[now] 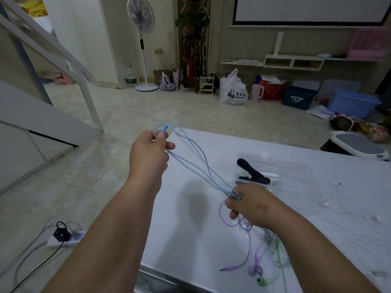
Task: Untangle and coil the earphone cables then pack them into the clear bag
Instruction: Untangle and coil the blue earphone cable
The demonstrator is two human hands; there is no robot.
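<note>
over the white table (190, 240) the left hand (150, 153) pinches the far end of the looped blue cable (222, 187), the right hand (251, 205) grips its near end, purple earphones (257, 269) and green earphones (262, 281) lie nearer, clear bag (296, 172) just beyond.

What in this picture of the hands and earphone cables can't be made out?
Head view:
- blue cable: earbuds unseen; left hand and right hand cover parts.
- purple cable and green cable: tangle partly under the right forearm.
- clear bag: contents behind the black clip blurred.
</note>
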